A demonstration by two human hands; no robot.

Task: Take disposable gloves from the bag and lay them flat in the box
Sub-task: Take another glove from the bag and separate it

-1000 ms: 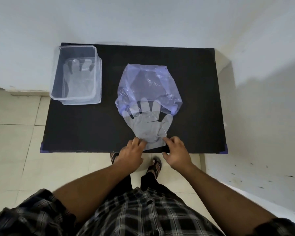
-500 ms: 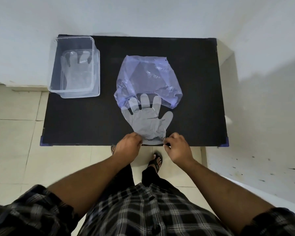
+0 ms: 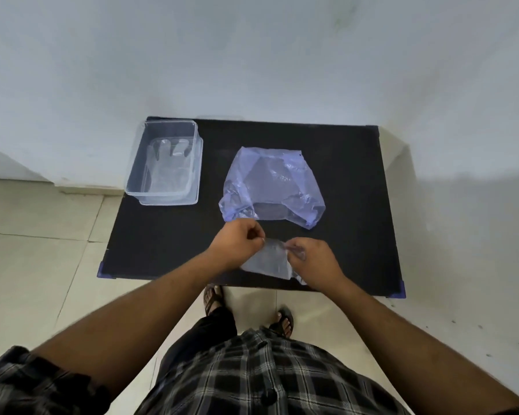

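A clear disposable glove (image 3: 269, 259) hangs between my two hands above the near edge of the black table (image 3: 351, 205). My left hand (image 3: 240, 241) pinches its cuff on the left, and my right hand (image 3: 312, 259) pinches it on the right. The glove is fully out of the crumpled blue plastic bag (image 3: 270, 187), which lies in the middle of the table with its mouth toward me. At the far left stands a clear plastic box (image 3: 134, 178) with one clear glove (image 3: 167, 166) lying flat inside, fingers pointing away.
A white wall runs behind the table. Pale floor tiles lie to the left and below. My feet in sandals (image 3: 213, 298) stand just under the table's near edge.
Both hands have lifted the glove off the table and drawn it clear of the bag's mouth. The view has tilted up, so the table sits lower in frame.
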